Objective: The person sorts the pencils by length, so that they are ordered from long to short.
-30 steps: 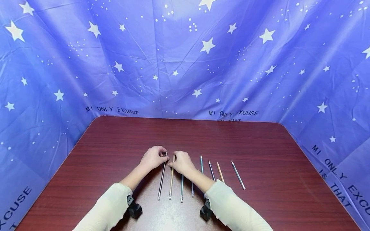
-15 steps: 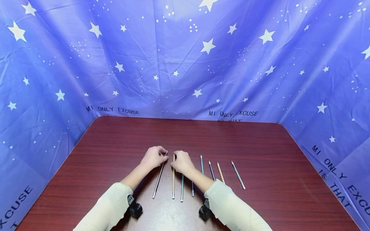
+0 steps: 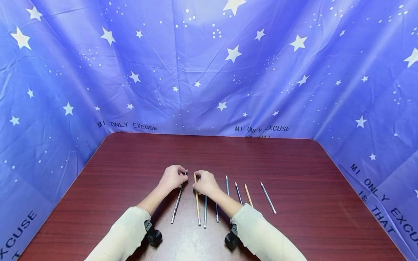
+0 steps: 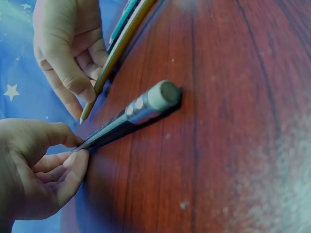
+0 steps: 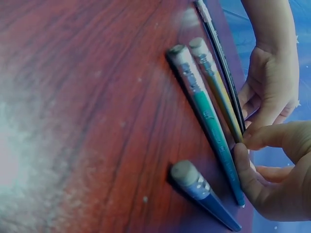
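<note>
Currently, a person's left hand (image 3: 173,176) is pinching a black pencil (image 3: 176,206) near its sharpened end, thumb and fingertips coming together on the thin shaft. Just beside it, the right hand (image 3: 206,183) is likewise pinching a yellow pencil (image 3: 197,208) close to its point, leaving little gap between thumb and finger. On the bench (image 3: 147,152), both pencils are pointing away from the person, their tips lying near each other and their eraser ends spreading apart; whether the tips are touching the surface is staying unclear.

Each pencil is looking light, stiff and rather smooth, likely rolling easily, its point being the fragile part; the shaft just behind the tip is seeming a sound place for gripping.

Farther out, a teal pencil (image 3: 205,214) is lying just right of the yellow one, then a dark blue pencil (image 3: 217,214). Beyond the right arm (image 3: 228,204), a blue pencil (image 3: 227,185), a dark pencil (image 3: 238,192), an orange pencil (image 3: 248,192) and, farther apart, a grey-blue pencil (image 3: 268,197) are resting. Behind, a starry curtain (image 3: 196,54) is hanging.
</note>
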Action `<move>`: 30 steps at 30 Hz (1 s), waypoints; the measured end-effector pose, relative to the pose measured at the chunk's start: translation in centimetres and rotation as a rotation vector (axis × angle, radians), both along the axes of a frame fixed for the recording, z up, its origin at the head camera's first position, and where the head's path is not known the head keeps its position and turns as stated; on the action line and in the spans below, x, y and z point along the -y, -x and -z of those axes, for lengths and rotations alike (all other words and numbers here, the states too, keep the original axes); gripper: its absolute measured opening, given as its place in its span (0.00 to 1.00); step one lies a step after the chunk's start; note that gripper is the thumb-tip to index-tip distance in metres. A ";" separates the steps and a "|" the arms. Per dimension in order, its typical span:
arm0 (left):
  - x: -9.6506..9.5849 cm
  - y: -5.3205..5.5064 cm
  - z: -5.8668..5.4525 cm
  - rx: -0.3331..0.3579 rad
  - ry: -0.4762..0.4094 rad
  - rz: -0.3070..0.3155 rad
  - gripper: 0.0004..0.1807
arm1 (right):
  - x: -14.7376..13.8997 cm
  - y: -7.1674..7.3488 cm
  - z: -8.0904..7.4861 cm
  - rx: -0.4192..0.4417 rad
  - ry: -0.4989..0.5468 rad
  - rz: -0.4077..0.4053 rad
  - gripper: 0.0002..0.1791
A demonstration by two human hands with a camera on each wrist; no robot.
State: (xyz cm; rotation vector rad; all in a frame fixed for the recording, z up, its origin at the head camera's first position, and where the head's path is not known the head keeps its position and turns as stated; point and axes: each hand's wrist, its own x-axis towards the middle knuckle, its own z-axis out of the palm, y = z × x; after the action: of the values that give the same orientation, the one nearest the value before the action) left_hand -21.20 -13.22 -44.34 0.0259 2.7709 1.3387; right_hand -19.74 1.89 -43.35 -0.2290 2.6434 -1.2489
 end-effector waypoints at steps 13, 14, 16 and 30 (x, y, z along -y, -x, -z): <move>0.8 0.4 -0.2 0.096 -0.217 -0.060 0.12 | 0.0 0.0 -0.3 0.060 0.201 0.040 0.25; 0.8 0.4 -0.2 0.102 -0.240 -0.060 0.12 | 0.0 0.0 -0.2 0.072 0.230 0.046 0.25; 0.9 0.4 -0.2 0.116 -0.284 -0.060 0.12 | -0.1 0.1 -0.1 0.087 0.286 0.055 0.25; 1.7 0.4 -0.1 0.193 -0.493 -0.080 0.16 | -0.8 0.5 -0.3 0.243 0.532 0.114 0.25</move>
State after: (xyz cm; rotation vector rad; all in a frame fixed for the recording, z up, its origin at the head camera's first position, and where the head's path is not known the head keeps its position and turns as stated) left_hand -21.65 -14.92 -44.28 -0.1813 2.2475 1.8961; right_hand -20.21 2.68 -43.09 -0.0015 2.1051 -1.8686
